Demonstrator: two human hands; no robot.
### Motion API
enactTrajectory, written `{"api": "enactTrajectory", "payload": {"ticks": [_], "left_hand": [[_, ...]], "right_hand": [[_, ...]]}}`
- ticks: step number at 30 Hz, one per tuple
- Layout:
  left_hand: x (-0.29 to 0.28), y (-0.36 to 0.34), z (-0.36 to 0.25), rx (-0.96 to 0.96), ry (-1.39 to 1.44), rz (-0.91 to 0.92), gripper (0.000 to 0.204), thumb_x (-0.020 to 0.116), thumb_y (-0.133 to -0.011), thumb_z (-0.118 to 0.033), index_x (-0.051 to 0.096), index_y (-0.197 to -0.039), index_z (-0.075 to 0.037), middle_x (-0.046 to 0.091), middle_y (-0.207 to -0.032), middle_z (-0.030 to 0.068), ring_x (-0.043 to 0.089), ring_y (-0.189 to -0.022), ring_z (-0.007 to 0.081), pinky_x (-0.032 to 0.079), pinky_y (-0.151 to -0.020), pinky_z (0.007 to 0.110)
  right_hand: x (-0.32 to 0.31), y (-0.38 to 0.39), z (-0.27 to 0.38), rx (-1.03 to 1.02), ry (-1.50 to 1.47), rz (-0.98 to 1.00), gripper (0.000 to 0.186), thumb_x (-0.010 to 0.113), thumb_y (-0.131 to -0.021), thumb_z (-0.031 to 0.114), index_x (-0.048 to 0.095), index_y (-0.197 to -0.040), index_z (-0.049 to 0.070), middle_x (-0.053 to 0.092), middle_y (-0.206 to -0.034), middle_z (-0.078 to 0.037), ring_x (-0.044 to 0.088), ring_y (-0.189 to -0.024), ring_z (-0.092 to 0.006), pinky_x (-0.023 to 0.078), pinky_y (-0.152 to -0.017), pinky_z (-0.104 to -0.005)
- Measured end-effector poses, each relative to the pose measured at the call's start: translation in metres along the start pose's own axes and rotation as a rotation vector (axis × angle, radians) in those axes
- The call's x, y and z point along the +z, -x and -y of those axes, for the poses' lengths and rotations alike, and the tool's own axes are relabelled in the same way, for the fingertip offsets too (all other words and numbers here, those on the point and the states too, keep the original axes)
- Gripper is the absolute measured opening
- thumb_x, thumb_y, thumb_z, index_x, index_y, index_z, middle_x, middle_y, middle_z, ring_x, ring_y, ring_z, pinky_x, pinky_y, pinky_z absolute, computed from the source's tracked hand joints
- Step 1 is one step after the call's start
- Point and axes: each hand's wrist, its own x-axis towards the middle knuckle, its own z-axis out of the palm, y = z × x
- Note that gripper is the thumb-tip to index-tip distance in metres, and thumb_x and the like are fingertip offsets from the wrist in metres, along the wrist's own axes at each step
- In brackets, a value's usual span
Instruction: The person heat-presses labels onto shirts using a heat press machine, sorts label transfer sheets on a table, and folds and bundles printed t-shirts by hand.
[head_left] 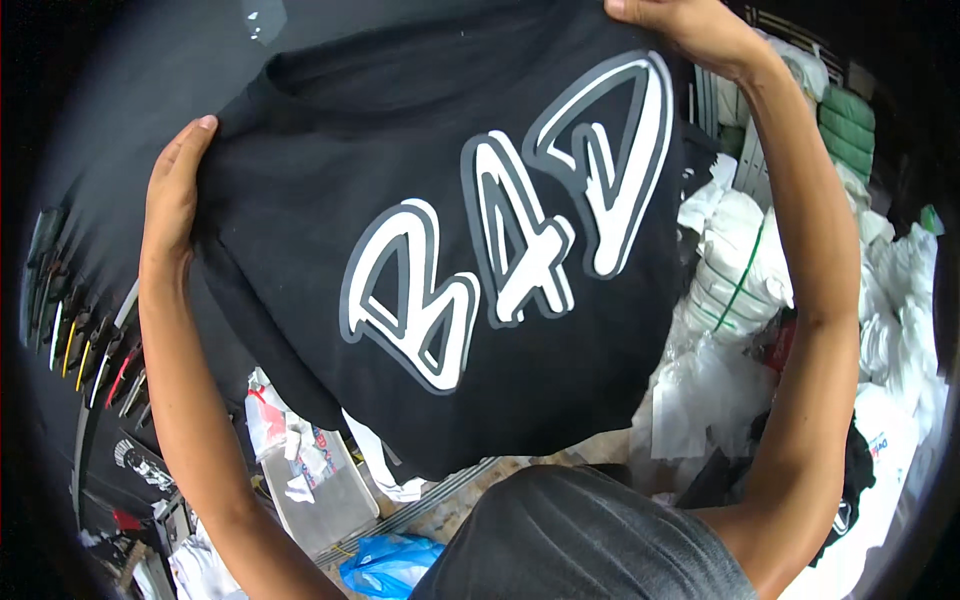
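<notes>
A black shirt (pixel 300 170) is spread out in front of me, tilted so its right side sits higher. Large white letters with grey outlines run across its front, and the neckline lies near the top. My left hand (pixel 178 185) is closed on the shirt's left shoulder edge, with its other fingers partly behind the cloth. At the upper right, my right hand (pixel 695 32) grips the opposite shoulder, thumb on the front; the upper frame edge cuts off part of that hand. Along the left side a sleeve hangs down loosely.
White cloth bundles (pixel 738 255) and clear plastic bags (pixel 705 390) are piled at right, with a green bundle (pixel 847 130) behind. A pale plastic bin (pixel 325 510) holds scraps below left. Near my lap lies a blue bag (pixel 390 562). Several long-handled tools (pixel 85 340) line the left.
</notes>
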Motion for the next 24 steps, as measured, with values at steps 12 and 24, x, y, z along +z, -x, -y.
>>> {"api": "enactTrajectory", "payload": {"ticks": [12,24], "left_hand": [[-0.009,0.072,0.060,-0.139,0.362,0.139,0.047,0.054,-0.102,-0.034,0.061,-0.127,0.005,0.062,-0.128,0.0148,0.055,-0.122,0.0220,0.035,-0.111,0.035],[0.052,0.070,0.170,-0.002,0.265,0.491,0.026,0.061,-0.101,-0.025,0.059,-0.110,-0.001,0.055,-0.109,0.0032,0.049,-0.100,0.0116,0.039,-0.092,0.026]], "right_hand": [[0.032,0.032,-0.032,0.033,0.320,-0.094,0.029,0.075,-0.088,0.030,0.073,-0.103,0.004,0.071,-0.093,-0.006,0.063,-0.090,-0.0144,0.049,-0.084,-0.0301],[0.065,0.159,-0.041,0.450,0.166,0.301,0.022,0.078,-0.085,0.017,0.069,-0.099,0.002,0.071,-0.085,-0.006,0.065,-0.081,-0.0163,0.051,-0.074,-0.0325]]}}
